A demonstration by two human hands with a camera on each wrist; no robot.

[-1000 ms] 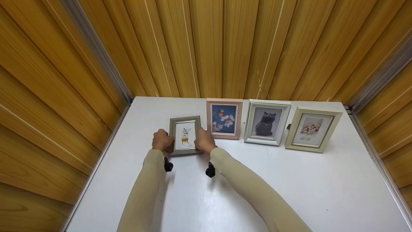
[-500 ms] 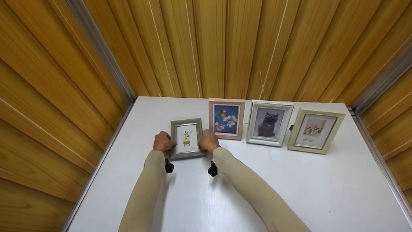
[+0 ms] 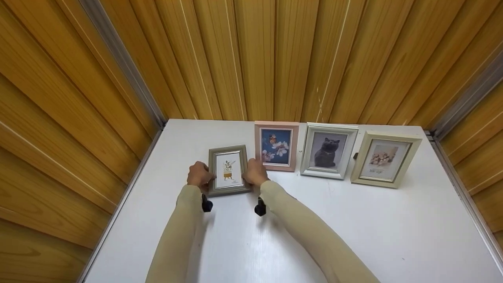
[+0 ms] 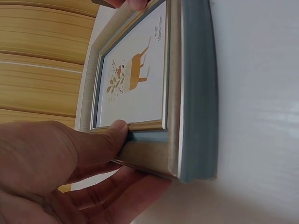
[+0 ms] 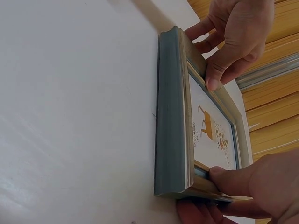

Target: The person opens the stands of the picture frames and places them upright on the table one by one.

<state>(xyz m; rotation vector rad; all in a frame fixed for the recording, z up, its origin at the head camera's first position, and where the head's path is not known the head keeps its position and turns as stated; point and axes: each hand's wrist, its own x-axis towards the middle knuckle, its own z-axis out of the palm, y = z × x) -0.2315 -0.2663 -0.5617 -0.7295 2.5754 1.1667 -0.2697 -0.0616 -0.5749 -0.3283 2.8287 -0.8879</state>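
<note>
Head view: both hands (image 3: 228, 175) grip the grey frame (image 3: 230, 170), pink frame (image 3: 276, 146) just beside.

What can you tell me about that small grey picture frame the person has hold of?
The grey picture frame has a moulded, wood-look border with a silvery inner edge, and shows a print of a plant on a small stand. It stands upright on the white table, left of three other frames and nearer the person. The left hand and right hand grip its sides, thumbs on the front.

Bare bench (image 3: 353, 236) lies open at front and left; 3 frames (image 3: 327, 150) line the back wall.
</note>
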